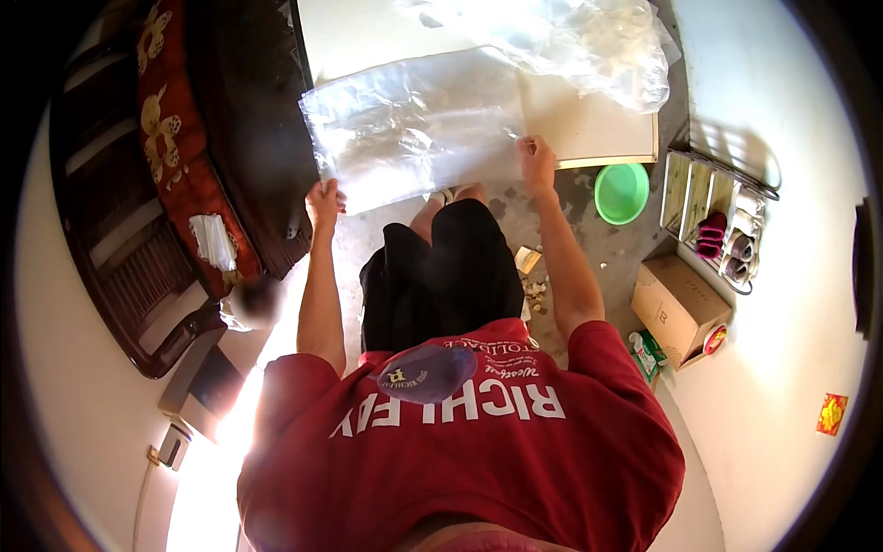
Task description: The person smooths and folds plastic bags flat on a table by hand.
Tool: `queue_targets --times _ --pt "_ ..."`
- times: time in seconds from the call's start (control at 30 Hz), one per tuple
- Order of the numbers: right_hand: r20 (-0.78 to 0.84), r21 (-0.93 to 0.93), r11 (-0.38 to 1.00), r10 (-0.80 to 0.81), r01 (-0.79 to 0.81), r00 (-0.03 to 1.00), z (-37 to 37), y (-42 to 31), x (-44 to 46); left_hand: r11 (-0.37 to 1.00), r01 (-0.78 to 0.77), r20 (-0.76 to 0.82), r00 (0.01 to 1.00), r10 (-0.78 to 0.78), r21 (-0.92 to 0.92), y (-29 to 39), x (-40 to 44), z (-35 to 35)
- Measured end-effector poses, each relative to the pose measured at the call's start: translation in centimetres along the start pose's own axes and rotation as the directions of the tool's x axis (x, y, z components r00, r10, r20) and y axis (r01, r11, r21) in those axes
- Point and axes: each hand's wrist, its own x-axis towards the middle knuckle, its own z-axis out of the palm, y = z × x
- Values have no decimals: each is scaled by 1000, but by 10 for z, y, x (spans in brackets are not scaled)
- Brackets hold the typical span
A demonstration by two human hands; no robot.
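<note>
A clear plastic bag (414, 129) is spread flat over the near part of a white table (589, 129), its near edge hanging past the table's front. At the bag's near left corner, my left hand (325, 204) is closed with the film pinched between its fingers. My right hand (536, 164) is closed on the right edge, close to the table's front edge. Behind the bag, a loose pile of crumpled clear plastic bags (598, 55) covers the far right of the table.
A green basin (622, 193) stands on the floor to the right, near a shoe rack (713, 216) and a cardboard box (679, 308). Scraps (533, 290) lie on the floor. Left are a dark wooden bench (120, 212) and a patterned red cloth (170, 138).
</note>
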Motion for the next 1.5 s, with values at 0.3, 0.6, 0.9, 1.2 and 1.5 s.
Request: queue_targets --times 0.3,0.6,0.9,1.2,1.5 --pt "-74 -29 1000 9 -12 997 -2 1 -7 964 -105 -130 982 140 244 -29 -10 9" --pt "-53 31 999 25 -23 998 2 19 -5 882 -176 -258 915 310 437 -25 -5 10" --pt "-62 -423 801 -492 424 868 22 -37 -26 436 -450 3 699 715 779 27 -12 54" --pt "204 -504 696 -479 511 854 81 -50 6 331 -637 273 661 699 696 49 25 102" --pt "161 -394 766 -486 508 859 57 -60 12 335 -614 270 684 678 715 77 30 90"
